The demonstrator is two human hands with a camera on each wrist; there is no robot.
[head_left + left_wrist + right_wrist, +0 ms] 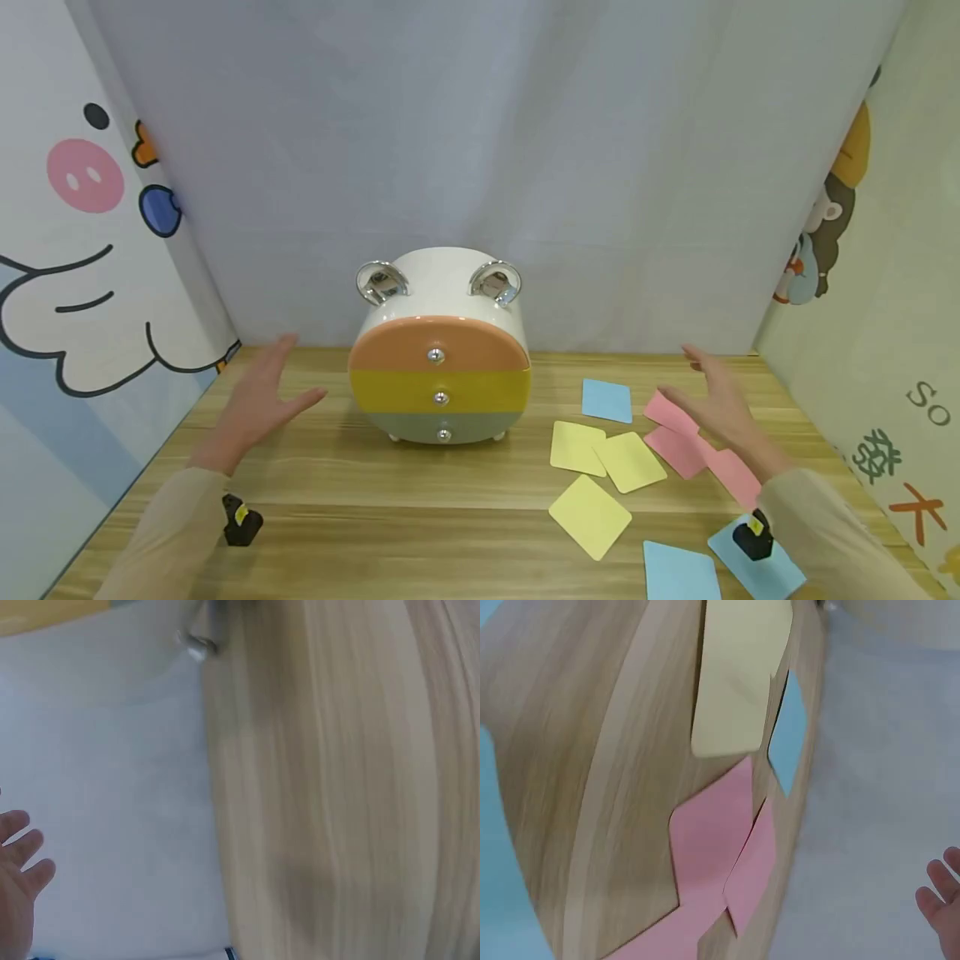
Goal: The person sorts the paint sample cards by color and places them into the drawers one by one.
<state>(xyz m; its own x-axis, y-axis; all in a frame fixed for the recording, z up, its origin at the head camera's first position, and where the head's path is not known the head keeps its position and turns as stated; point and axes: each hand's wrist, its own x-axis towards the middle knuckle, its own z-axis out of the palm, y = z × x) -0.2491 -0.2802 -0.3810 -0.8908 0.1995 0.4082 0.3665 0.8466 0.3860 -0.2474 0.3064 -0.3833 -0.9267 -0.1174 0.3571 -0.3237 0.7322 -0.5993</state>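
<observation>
Paper, probably light and floppy: pinch the pink notes [677, 452] right of the drawer box [401, 392] by an edge, with left hand [256, 408] and right hand [722, 410] empty, thumbs spread from fingers.

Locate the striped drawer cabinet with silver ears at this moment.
In the head view, the cabinet stands on the wooden table, slightly left of centre, between the left hand and right hand, with yellow paper squares to its right.
</observation>
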